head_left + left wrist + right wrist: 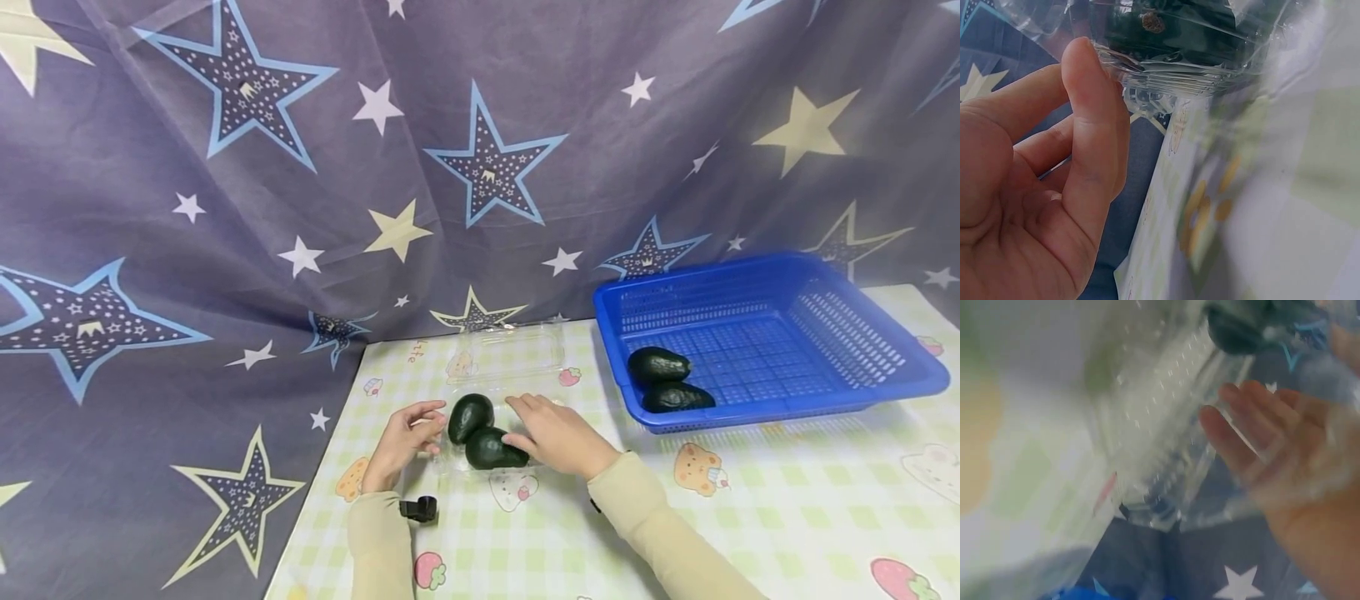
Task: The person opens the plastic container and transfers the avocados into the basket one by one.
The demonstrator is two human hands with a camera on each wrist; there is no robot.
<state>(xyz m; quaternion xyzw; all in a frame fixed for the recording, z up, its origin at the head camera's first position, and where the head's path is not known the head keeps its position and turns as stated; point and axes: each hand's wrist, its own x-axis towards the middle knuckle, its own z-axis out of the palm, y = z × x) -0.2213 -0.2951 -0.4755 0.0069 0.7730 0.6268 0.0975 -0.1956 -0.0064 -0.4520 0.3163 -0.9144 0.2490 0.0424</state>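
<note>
Two avocados (491,452) in a clear plastic box (454,460)

On my screen, it sits on the bench (570,542). My left hand (403,440) is loose beside it; my right hand (558,433), fingers straight, holds nothing. Two more avocados (657,365) lie in a blue basket (795,410).

In the head view, the plastic box (517,354) is looked down on from above its near side, well back, with the curtain (510,133) behind the box also faced. The left wrist view is set low and close at the box's left, past the left hand (405,440); the right wrist view is set near the box's right, past the right hand (558,435) (both are sharply tilted). Box and curtain are shared by all three views.
</note>
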